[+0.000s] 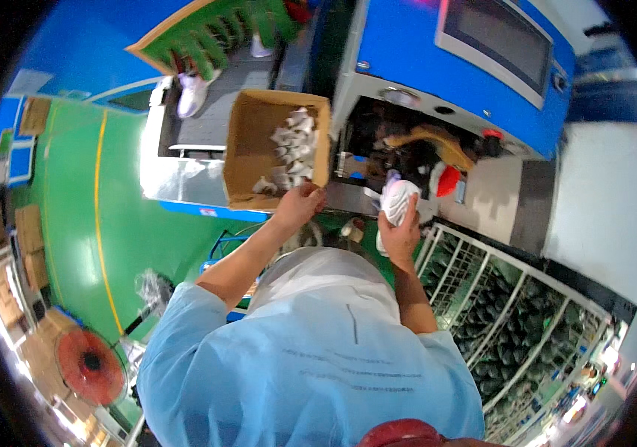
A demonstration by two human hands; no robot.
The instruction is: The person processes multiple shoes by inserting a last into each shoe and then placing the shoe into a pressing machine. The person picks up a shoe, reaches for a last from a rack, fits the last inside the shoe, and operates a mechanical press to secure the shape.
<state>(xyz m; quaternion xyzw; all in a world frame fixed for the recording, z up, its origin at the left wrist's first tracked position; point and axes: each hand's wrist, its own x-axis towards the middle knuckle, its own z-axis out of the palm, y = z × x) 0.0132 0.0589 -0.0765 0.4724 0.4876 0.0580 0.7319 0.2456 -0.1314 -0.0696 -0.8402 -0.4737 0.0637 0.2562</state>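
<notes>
My right hand [402,237] is closed round a white shoe [397,200] with a grooved sole and a lilac patch at its far end. The shoe is tilted in front of the dark opening of a blue machine [497,56]. At the near right corner of a cardboard box [240,175], my left hand [300,206] has its fingers pressed together. Whatever they grip is hidden. Inside the box lie several crumpled whitish pieces [296,143].
Left of the machine, a grey conveyor [232,93] carries a white and lilac shoe [193,93]. A white metal rack [482,287] of dark shoe-shaped pieces stands close on my right. An orange fan [91,366] stands at lower left on the green floor [72,223].
</notes>
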